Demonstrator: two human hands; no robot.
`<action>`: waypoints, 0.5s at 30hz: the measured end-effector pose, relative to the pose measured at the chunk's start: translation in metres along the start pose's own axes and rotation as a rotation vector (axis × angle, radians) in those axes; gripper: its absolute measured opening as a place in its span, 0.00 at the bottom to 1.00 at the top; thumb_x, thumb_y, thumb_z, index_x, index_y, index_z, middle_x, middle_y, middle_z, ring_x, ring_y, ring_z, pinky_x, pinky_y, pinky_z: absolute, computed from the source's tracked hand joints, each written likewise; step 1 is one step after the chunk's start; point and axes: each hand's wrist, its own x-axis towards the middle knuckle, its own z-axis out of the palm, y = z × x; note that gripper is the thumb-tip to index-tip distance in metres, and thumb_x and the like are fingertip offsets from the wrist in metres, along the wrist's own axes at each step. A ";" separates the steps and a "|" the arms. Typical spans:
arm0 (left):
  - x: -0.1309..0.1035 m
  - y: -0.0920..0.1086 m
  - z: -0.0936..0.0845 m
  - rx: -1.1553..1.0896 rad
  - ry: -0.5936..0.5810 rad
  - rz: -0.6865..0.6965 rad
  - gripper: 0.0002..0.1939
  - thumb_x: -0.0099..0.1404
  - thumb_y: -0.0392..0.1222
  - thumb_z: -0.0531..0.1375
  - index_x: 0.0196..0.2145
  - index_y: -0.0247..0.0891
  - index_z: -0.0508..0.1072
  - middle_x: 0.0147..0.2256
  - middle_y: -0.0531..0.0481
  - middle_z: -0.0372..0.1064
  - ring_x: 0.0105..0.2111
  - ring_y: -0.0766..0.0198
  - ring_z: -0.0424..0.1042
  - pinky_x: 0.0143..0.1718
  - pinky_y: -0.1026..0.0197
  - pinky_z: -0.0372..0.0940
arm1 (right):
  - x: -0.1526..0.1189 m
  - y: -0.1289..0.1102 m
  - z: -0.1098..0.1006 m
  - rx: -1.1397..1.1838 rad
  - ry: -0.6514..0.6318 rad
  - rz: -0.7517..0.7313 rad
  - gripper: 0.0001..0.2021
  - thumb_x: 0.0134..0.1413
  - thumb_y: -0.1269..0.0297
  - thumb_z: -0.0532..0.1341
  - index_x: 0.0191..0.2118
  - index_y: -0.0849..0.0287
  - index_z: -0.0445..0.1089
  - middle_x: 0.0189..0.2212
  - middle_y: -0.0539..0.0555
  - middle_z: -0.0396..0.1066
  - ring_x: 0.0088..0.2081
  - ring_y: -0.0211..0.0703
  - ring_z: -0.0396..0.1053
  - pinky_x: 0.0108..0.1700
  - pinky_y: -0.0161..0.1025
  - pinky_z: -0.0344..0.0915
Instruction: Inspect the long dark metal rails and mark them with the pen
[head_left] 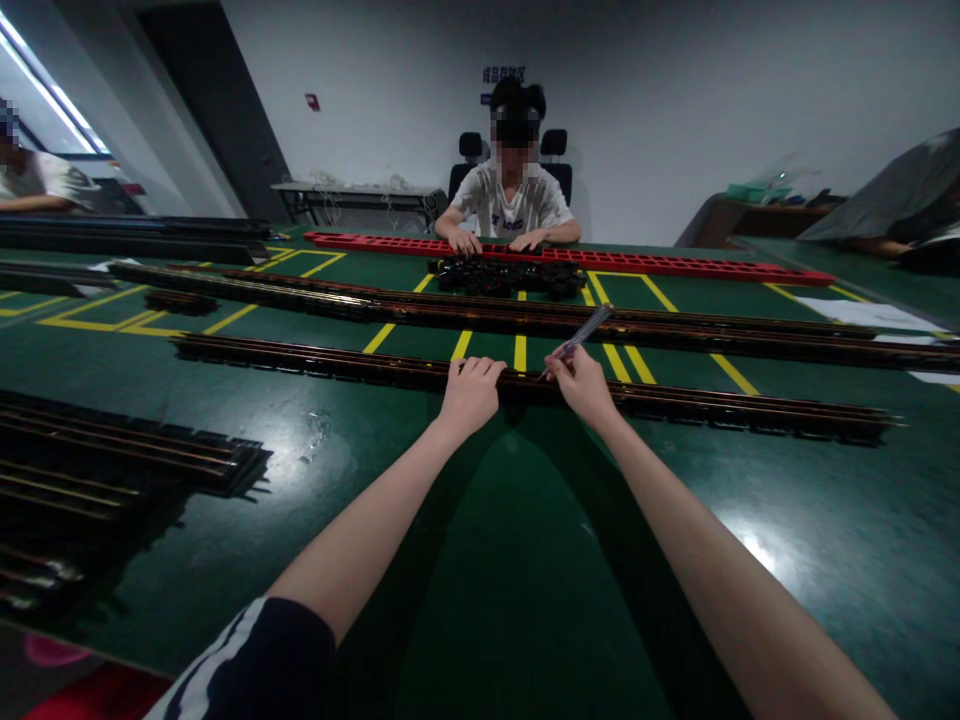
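A long black rail (720, 408) with copper-coloured strips along it lies crosswise on the green table in front of me. My left hand (474, 393) holds this rail near its middle, fingers bent over the far edge; the thumb is hidden. Just to the right, my right hand (581, 383) pinches a slim, clear pen-like tool (589, 328). The tool's lower tip points down at the rail, and its upper end leans to the right. Whether the tip touches the rail I cannot tell.
Another long rail bundle (660, 325) lies beyond mine. Opposite, a person (516, 200) rests both hands by a red slotted frame (712, 267) and a heap of black parts (510, 277). More rails (112, 440) are stacked at near left. Paper sheets (862, 313) lie at right.
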 end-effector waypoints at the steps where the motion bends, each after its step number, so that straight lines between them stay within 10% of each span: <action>1: 0.000 0.000 0.000 0.000 0.000 0.000 0.23 0.66 0.29 0.46 0.54 0.36 0.70 0.52 0.44 0.72 0.53 0.54 0.67 0.57 0.47 0.55 | 0.000 0.000 0.000 0.002 -0.003 0.001 0.07 0.55 0.58 0.57 0.31 0.55 0.62 0.22 0.51 0.71 0.28 0.46 0.71 0.35 0.42 0.66; 15: 0.000 0.000 -0.001 -0.009 0.011 0.005 0.23 0.66 0.29 0.46 0.53 0.37 0.71 0.51 0.44 0.72 0.53 0.54 0.68 0.57 0.46 0.56 | -0.001 0.000 0.000 -0.005 0.003 0.000 0.06 0.55 0.60 0.57 0.31 0.55 0.63 0.23 0.51 0.71 0.28 0.46 0.71 0.36 0.43 0.66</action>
